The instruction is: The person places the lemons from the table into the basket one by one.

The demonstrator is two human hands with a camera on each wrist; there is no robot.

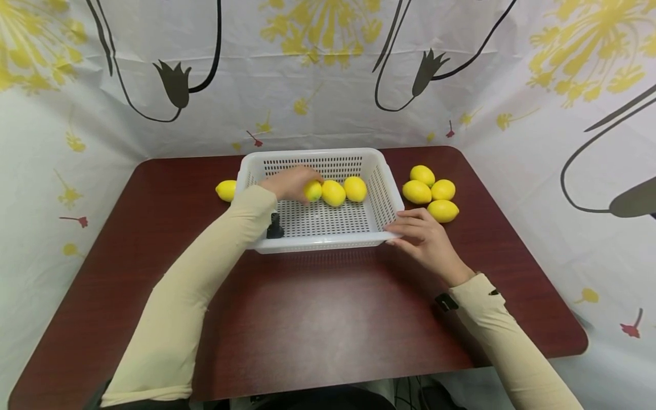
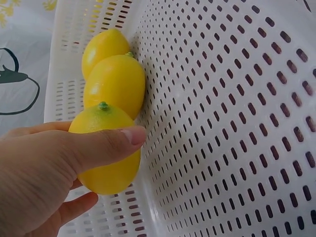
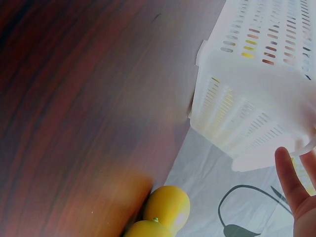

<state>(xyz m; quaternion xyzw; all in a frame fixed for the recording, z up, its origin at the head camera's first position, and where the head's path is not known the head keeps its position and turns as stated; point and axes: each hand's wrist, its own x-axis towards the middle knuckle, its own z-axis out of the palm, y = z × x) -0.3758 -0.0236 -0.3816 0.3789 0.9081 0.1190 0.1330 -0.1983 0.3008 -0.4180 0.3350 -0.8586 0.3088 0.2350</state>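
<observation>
Inside the white perforated plastic basket [image 1: 328, 242], my left hand [image 1: 293, 183] pinches a yellow lemon [image 2: 106, 165] between thumb and fingers. That lemon is at the left end of a row, with a second lemon [image 1: 333, 193] and a third lemon [image 1: 355, 188] beside it in the basket. My right hand [image 1: 422, 242] holds the basket by its near right corner, fingers at the rim. In the right wrist view, its fingertips [image 3: 284, 158] show at the rim, while the thumb is mostly out of frame.
Several lemons [image 1: 417, 192] lie in a cluster on the dark red-brown table [image 1: 328, 319], right of the basket. One more lemon [image 1: 226, 191] lies against its left side. A patterned white cloth [image 1: 328, 108] hangs behind the table. A small black device [image 1: 447, 302] is on my right wrist.
</observation>
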